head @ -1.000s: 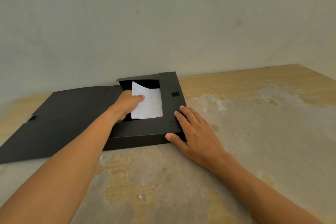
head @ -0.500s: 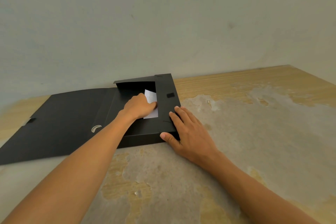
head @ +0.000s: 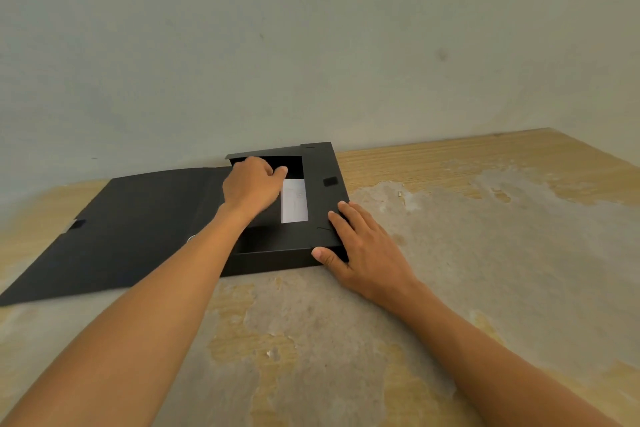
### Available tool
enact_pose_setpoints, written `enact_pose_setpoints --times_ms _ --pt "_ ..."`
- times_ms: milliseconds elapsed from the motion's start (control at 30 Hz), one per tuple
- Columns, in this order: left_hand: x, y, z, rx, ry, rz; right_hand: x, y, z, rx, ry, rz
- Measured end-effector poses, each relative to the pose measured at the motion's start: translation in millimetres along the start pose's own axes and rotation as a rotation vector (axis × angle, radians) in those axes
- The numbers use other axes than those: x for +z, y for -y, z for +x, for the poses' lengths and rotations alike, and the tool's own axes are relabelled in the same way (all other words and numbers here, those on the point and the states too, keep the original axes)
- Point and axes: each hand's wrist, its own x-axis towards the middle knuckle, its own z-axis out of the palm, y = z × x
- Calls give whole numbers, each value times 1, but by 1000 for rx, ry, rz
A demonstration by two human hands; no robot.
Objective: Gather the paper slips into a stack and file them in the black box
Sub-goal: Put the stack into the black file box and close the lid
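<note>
The black box [head: 325, 166] lies open on the worn wooden table, its lid [head: 121, 229] folded flat to the left. A white stack of paper slips [head: 294, 201] lies flat inside the box against its right wall. My left hand [head: 251, 185] hovers over the box interior, fingers loosely curled, covering the left part of the slips; I cannot tell whether it touches them. My right hand [head: 363, 246] rests flat on the box's near right corner, thumb against the front wall.
A pale wall rises right behind the box. The table [head: 485, 236] extends to the right and toward me, patchy with worn grey and yellow areas. A tiny pale speck [head: 400, 193] lies on the table right of the box.
The slips went from bent and raised in my left hand to lying flat in the box. My left hand has moved toward the back of the box. My right hand stays on the corner.
</note>
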Motion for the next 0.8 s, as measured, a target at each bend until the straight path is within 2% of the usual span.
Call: enact_pose_setpoints --times_ms 133,300,633,800 --pt "-35 18 -14 -69 -12 -57 -1 0 -1 4 6 11" --pt "-73 80 -42 -223 -56 42 -4 0 -1 -6 47 -18" --pt "-129 199 -104 -629 -43 233 -14 17 6 -7 121 -277" --pt "-136 234 -121 -751 -41 123 -11 12 11 -4 172 -265"
